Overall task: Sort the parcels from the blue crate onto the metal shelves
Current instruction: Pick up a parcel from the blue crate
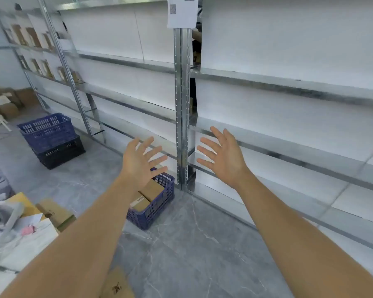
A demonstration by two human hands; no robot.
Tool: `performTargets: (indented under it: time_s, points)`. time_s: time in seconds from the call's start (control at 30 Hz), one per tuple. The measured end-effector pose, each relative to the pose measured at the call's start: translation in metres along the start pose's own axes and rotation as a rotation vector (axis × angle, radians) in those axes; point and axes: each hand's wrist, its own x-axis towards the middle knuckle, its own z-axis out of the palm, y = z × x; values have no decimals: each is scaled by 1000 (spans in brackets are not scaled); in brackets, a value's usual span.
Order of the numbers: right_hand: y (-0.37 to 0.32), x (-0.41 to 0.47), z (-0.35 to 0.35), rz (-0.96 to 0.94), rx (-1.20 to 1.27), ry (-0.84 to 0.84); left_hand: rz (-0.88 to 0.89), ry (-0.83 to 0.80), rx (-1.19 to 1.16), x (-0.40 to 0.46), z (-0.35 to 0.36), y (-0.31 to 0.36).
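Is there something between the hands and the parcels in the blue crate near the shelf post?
Nothing visible. Both the left hand and right hand are open above the blue crate, whose parcels lie uncovered.

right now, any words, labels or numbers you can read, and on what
None can be read.
White sheet on the shelf post: two QR codes, no legible words.
Box in the blue crate: a label, too blurred.
Box at the bottom edge: dark print, too blurred.
Box at the left: dark mark, too blurred.
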Motion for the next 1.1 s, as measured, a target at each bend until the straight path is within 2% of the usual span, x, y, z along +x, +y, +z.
performTargets:
  time_s: [0.43, 0.8, 1.1]
  points:
    - [59, 173, 42, 167, -4, -91, -46, 229, 24, 112, -65, 19]
    - [69, 363, 25, 305, -43, -256, -44, 461, 43, 247, -79, 25]
    - [76, 477, 22, 425, -100, -345, -66, 600, -49, 328, -89, 19]
